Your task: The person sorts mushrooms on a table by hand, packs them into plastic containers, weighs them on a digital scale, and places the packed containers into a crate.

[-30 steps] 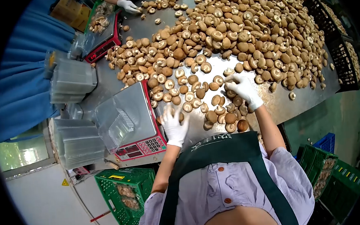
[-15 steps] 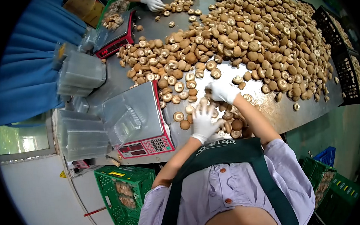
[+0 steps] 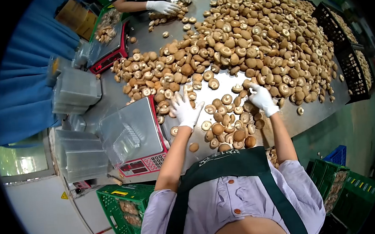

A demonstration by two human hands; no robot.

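My left hand [image 3: 186,111], in a white glove, lies open with fingers spread over shiitake mushrooms on the metal table, beside the scale. My right hand [image 3: 263,100], gloved too, is at the edge of the big pile, its fingers closed around a brown shiitake mushroom [image 3: 247,84]. Between my hands and my apron sits a loose group of shiitake mushrooms [image 3: 228,120], some cap up, some stem up. The large mushroom heap [image 3: 268,40] spreads behind. On the red-edged scale [image 3: 148,129] rests a clear plastic tray [image 3: 125,142].
Stacked clear trays [image 3: 81,154] stand left of the scale. A second red scale [image 3: 110,57] is farther back. Across the table, a co-worker's gloved hand [image 3: 163,7] is at some mushrooms. Black crates [image 3: 352,72] line the right edge; a green crate [image 3: 126,205] stands below left.
My hands have moved apart, the left toward the scale, the right toward the heap. The mushrooms between them are now uncovered. The view has shifted slightly.
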